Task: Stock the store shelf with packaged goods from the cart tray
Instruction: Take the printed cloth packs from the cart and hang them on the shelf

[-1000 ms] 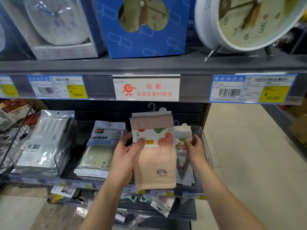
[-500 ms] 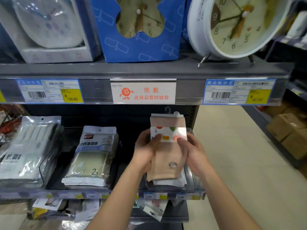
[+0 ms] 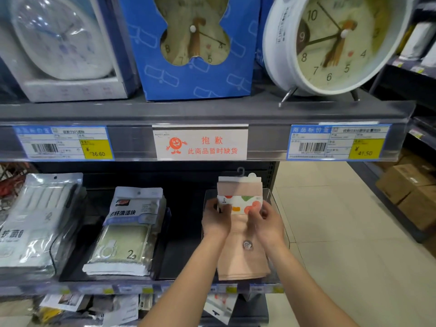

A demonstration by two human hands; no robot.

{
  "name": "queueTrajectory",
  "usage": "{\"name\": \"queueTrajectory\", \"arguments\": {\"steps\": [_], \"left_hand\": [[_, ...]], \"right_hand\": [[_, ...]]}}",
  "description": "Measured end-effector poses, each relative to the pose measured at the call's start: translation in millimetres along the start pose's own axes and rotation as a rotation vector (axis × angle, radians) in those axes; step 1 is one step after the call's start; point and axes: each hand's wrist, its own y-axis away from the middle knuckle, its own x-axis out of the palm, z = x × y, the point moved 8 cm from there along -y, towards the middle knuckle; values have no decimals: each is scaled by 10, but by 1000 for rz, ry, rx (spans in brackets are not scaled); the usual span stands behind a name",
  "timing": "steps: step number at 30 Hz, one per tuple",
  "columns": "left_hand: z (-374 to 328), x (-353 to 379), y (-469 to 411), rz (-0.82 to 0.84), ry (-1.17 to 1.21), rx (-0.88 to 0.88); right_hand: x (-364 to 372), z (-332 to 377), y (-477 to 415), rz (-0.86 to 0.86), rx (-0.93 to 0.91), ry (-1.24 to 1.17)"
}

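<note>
Pack: peach folded cloth pack with white fruit-print band [image 3: 236, 256], leaning in clear plastic bin [image 3: 278, 208] on dark shelf [image 3: 184, 246].
Left hand [image 3: 215, 221]: fingers [image 3: 225, 208] pinching band's left edge.
Right hand [image 3: 269, 224]: gripping band's right edge.
Left of fingers: green cleaning-cloth pack [image 3: 125, 241], apart.

Peach cloth pack [image 3: 240, 256]: matt knit fabric with a smooth printed paper band [image 3: 238, 204]. Bin [image 3: 276, 208] around it: clear glossy plastic. At 9 o'clock, pouch [image 3: 127, 232] and silver pouch [image 3: 35, 220]: shiny plastic film, lots of glare. Shelf [image 3: 212, 112] at 12 o'clock: matt grey metal. Blue box [image 3: 188, 74]: matt card. White clock [image 3: 330, 43]: smooth gloss casing. Floor [image 3: 330, 220] at 3 o'clock: smooth pale tile. Cartons [image 3: 405, 185]: plain brown cardboard.
</note>
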Motion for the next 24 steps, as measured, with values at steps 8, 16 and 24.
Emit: {"name": "queueTrajectory", "arguments": {"steps": [8, 16, 24], "left_hand": [[134, 175, -33, -4, -252, 64], [258, 244, -39, 13, -125, 104], [56, 188, 96, -62, -251, 202]], "right_hand": [[170, -326, -99, -83, 38, 150], [230, -610, -148, -7, 206, 9], [104, -320, -19, -34, 170, 75]]}}
